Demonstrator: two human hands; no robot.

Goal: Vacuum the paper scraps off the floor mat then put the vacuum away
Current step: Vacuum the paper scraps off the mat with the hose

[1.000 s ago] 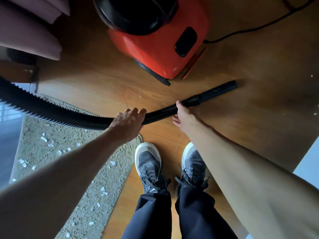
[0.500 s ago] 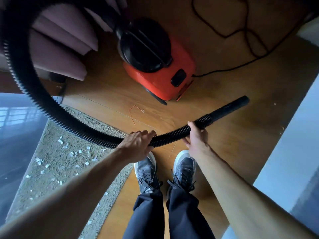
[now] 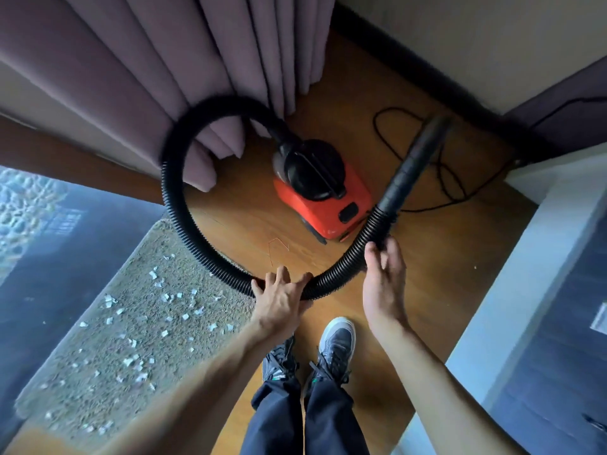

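An orange and black vacuum (image 3: 323, 198) stands on the wooden floor ahead of my feet. Its black ribbed hose (image 3: 174, 198) loops up from the top, round to the left and down to my hands. My left hand (image 3: 281, 298) grips the hose at the bottom of the loop. My right hand (image 3: 382, 274) holds it further along, just below the smooth black nozzle (image 3: 412, 162), which points up and away. A beige floor mat (image 3: 108, 343) lies at the left, strewn with several white paper scraps (image 3: 164, 297).
Purple curtains (image 3: 164, 77) hang behind the vacuum. A black power cord (image 3: 437, 172) coils on the floor to the right. A white furniture edge (image 3: 525, 274) borders the right side, a glossy dark surface (image 3: 49, 257) the left. My shoes (image 3: 335, 346) stand on bare wood.
I have straightened up, so the view has pulled back. Both hands have lifted the hose, and the nozzle has swung from lying sideways to pointing upward.
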